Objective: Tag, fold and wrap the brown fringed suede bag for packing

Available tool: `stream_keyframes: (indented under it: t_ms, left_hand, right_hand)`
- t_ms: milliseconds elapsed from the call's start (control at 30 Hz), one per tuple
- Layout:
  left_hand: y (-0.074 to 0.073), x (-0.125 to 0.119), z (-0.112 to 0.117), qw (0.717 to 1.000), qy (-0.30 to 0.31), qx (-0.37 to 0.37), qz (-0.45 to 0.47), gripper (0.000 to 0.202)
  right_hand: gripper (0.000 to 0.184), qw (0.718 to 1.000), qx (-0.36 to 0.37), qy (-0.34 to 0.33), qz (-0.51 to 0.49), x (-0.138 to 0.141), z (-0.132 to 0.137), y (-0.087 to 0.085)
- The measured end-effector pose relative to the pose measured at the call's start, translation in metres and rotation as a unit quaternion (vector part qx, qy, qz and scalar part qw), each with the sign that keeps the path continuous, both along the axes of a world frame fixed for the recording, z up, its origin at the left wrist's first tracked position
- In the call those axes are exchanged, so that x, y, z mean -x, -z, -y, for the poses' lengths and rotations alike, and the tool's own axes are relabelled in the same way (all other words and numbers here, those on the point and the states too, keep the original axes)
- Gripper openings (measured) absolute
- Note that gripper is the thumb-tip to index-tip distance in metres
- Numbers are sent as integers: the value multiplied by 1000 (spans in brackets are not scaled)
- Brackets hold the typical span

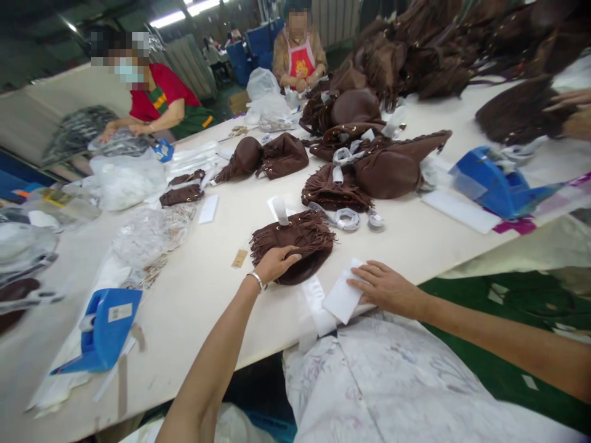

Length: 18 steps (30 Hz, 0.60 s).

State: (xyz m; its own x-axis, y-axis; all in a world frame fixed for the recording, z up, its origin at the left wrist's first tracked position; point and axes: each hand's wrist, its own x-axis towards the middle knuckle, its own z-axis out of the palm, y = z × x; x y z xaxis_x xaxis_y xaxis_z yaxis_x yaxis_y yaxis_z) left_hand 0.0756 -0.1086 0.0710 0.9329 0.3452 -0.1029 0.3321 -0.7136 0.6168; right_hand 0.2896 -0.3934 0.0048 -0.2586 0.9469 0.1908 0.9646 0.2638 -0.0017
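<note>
A dark brown fringed bag (307, 237) lies on the table in front of me, a white strip standing up from its top. My left hand (273, 264), with a bracelet at the wrist, is closed on the near edge of the bag. To the right, my right hand (385, 286) rests with fingers stretched out and slightly apart on the edge of a white rectangular sheet (342, 297). Its thumb is mostly hidden. Clear plastic (316, 304) lies between the bag and the sheet, by the table edge. A small tan tag (239, 258) sits left of the bag.
More brown bags (388, 169) and wrapped straps (346, 219) lie beyond. Blue tape dispensers stand left (108, 329) and right (496, 178). Plastic bags (127, 178) cover the left side. Two people (159, 92) (300, 55) work across the table; another person's hand (577, 114) shows at far right.
</note>
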Motion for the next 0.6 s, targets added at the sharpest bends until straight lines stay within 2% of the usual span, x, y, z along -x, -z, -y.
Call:
stream_keyframes:
  t_ms: [133, 200, 233, 367, 433, 600]
  left_hand:
    - [-4, -2, -3, 1000, 8, 23, -4, 40]
    - [-5, -2, -5, 999, 14, 34, -10, 40]
    - [-5, -2, -5, 999, 18, 40, -12, 39]
    - [-5, -3, -11, 997, 31, 69, -26, 43]
    - [-4, -2, -14, 995, 39, 86, -34, 53]
    - [-5, 0, -24, 991, 54, 116, -48, 70]
  right_hand:
    - [31, 995, -27, -67, 65, 2, -13, 0]
    - [26, 996, -16, -70, 57, 2, -21, -4]
    - [28, 997, -5, -64, 46, 3, -25, -7]
    - [58, 997, 41, -62, 7, 6, -30, -17]
    - [59, 995, 55, -79, -4, 6, -27, -17]
    - [44, 994, 47, -102, 7, -7, -14, -10]
